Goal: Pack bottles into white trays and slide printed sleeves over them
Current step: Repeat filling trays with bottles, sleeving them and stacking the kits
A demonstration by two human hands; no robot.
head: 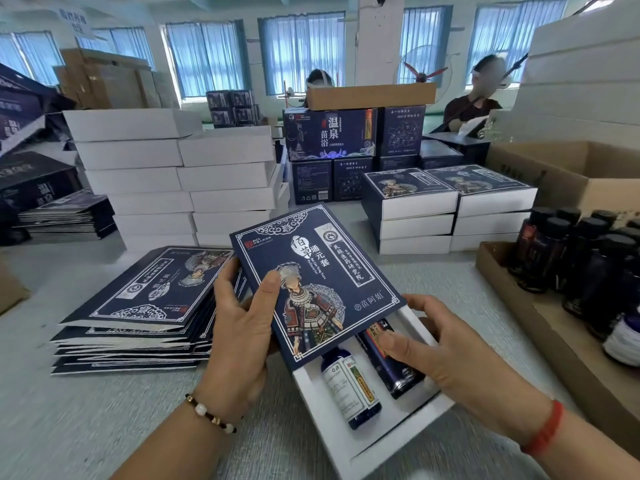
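Left grip (242, 327) pinches the thin, bendable printed sleeve (317, 282) by its edge; right grip (446, 344) clasps the stiff white tray (346, 434), which I judge bottle-heavy.

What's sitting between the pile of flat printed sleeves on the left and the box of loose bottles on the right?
In the head view, the white tray with two bottles, half covered by the printed sleeve, held by both the left hand and right hand.

A packing workshop, judging by the stock on every side.
Stacked white trays (138, 174), flat printed sleeves (138, 306), finished navy boxes (329, 136) and cartons of dark bottles (571, 251) crowd the bench (69, 410); other workers (474, 98) sit beyond.
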